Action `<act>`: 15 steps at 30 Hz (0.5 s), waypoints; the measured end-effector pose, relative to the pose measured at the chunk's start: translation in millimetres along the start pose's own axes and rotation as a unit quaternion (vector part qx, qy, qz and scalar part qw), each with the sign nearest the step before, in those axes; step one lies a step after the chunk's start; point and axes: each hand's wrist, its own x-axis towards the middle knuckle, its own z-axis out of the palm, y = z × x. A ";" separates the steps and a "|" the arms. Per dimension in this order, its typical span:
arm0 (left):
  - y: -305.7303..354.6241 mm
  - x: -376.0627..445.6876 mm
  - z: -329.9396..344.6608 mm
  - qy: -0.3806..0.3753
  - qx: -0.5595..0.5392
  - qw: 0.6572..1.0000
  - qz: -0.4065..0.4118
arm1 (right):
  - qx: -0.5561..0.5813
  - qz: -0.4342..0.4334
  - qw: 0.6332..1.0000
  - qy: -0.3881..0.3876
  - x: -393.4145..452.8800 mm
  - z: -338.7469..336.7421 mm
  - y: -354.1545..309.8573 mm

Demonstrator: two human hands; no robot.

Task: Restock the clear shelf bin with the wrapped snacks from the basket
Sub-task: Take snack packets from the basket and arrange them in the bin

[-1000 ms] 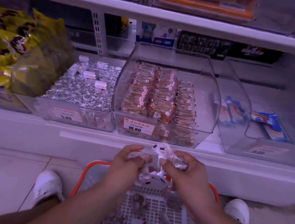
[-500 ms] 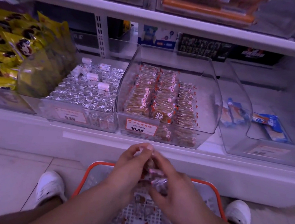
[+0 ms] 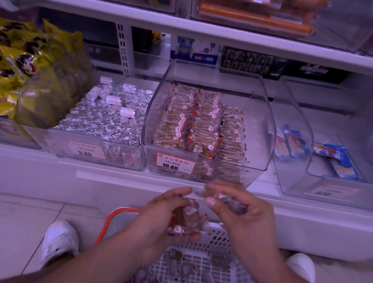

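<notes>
Left hand (image 3: 163,213) is cupping a stack of wrapped snacks (image 3: 186,220), fingers curled round it; right hand (image 3: 240,210) is pinching another, blurred, just beside. The basket (image 3: 115,221) is sitting directly below, the clear shelf bin (image 3: 261,125) waiting just beyond.

The clear shelf bin (image 3: 209,129) stood on the lower shelf (image 3: 43,174), with wrapped snacks (image 3: 196,124) in rows inside. A bin of foil pieces (image 3: 101,122) stood just left of it; a bin of packets (image 3: 328,158) stood to its right. The basket (image 3: 214,277) sat on the floor before the shelf, between two shoes. Above it, the left hand (image 3: 165,216) held a bundle of snacks (image 3: 185,220); the right hand (image 3: 238,209) held what appeared to be another wrapper, blurred.
</notes>
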 end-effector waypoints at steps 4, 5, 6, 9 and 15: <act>3.6 -1.1 -1.4 -0.032 -0.003 0.999 -0.004 | -0.107 -0.057 0.978 -0.168 -6.8 8.9 10.1; 3.6 -0.6 -3.4 -0.029 0.006 0.999 0.014 | -0.122 -0.059 0.968 -0.211 -5.2 5.5 11.3; 4.1 -0.8 -4.8 -0.025 0.011 0.999 0.032 | -0.132 -0.060 0.957 -0.250 -3.4 1.4 11.4; 6.2 0.2 -8.0 -0.010 0.000 0.998 0.063 | -0.111 -0.042 0.951 -0.287 -1.8 -10.0 9.4; 11.5 1.5 -11.9 0.045 0.002 0.992 0.117 | -0.044 0.022 0.985 -0.167 4.1 -15.4 12.2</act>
